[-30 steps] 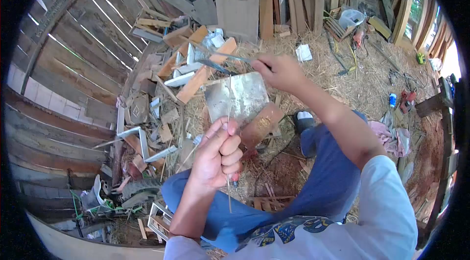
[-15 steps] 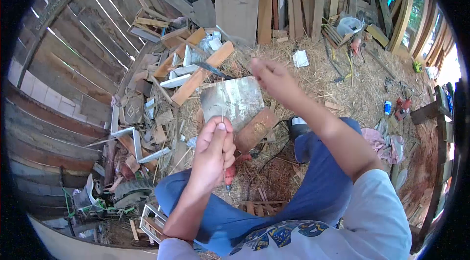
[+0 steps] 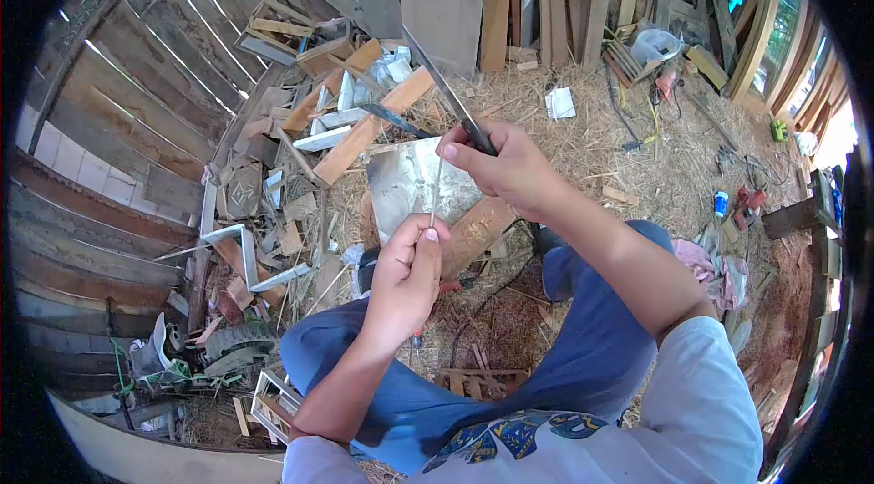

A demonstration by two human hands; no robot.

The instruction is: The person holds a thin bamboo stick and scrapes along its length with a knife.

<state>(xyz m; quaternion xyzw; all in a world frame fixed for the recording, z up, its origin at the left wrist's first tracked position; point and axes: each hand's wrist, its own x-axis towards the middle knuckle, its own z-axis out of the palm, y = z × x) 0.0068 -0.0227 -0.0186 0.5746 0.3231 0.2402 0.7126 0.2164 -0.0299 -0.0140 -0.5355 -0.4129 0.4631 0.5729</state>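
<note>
My left hand point(image 3: 411, 270) is closed around the lower part of a thin pale stick point(image 3: 438, 185), which stands nearly upright from the fingers. My right hand point(image 3: 501, 165) grips the dark handle of a knife point(image 3: 442, 83), its long blade pointing up and left. The right thumb and fingertips touch or nearly touch the stick's upper end. Below both hands lies a worn, whitish flat panel point(image 3: 401, 183), with a brown wood block point(image 3: 481, 234) beside it. A second dark blade point(image 3: 396, 120) rests at the panel's far edge.
Planks and white-edged offcuts point(image 3: 373, 133) are piled at the far left. A white angled frame point(image 3: 246, 256) lies nearer. Boards point(image 3: 569, 6) lean against the back wall. Straw covers the ground, with a blue can point(image 3: 721, 203) and a red power tool point(image 3: 750, 202) to the right.
My right hand has come down and closer to the stick, and the knife's blade now shows sharply. My left hand has shifted slightly right and down, still holding the stick.
</note>
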